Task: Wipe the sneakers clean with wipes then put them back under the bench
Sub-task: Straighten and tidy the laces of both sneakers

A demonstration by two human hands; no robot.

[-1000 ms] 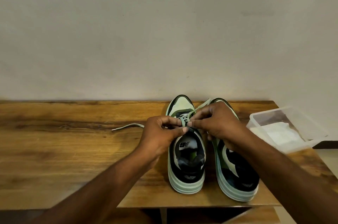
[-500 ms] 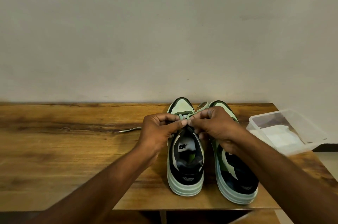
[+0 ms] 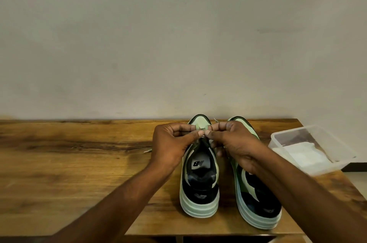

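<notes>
- Right now both grips are busy at the throat of the near sneaker [image 3: 199, 181]; left hand [image 3: 172, 147] and right hand [image 3: 235, 144] meet thumb-to-thumb over its laces [image 3: 201, 128].
- Grip state: each hand has fingers curled, thumb and forefinger pinching lace. Nothing else held, no wipe in either grip.
- Risk 1: uneven pull. If one side tugs harder, the sneaker likely skids or twists on the table [image 3: 79, 163], since nothing pins it down.
- Risk 2: a lace tip [image 3: 148, 151] lies loose on the table just outside my left grip. It could get dragged or snagged under my wrist; I can't tell how much slack is left.
- Risk 3: my right forearm crosses over the second sneaker [image 3: 258, 203]. A careless elbow drop could nudge it toward the near table edge, which is close behind its heel.
- Risk 4: the wipes box [image 3: 311, 149] sits beyond my right grip, near the table's corner. A wide reach for it could knock it off.
- Pose: both forearms come in from below and converge, wrists roughly level, knuckles up, hands above the tongue, not resting on the table.
- Both sneakers stand upright side by side on the table, toes away from me, heels toward me; not yet back under it.
- White wipes [image 3: 301, 155] sit inside the box, untouched by either grip.
</notes>
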